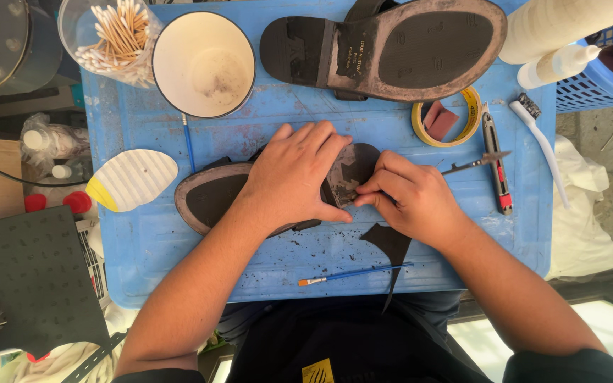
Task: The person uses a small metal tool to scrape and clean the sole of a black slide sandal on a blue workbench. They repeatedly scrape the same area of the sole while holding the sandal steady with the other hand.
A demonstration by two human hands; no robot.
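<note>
Thin paintbrush (pixel 352 274) lay nearest; left hand (pixel 294 177) pressed sandal (pixel 211 197) down, right hand (pixel 409 197) pinched its heel patch (pixel 345 176). Knife (pixel 496 167) at three o'clock risked snagging.

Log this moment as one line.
left hand: pressing sandal sole | right hand: pinching heel piece | surface: blue tray
</note>
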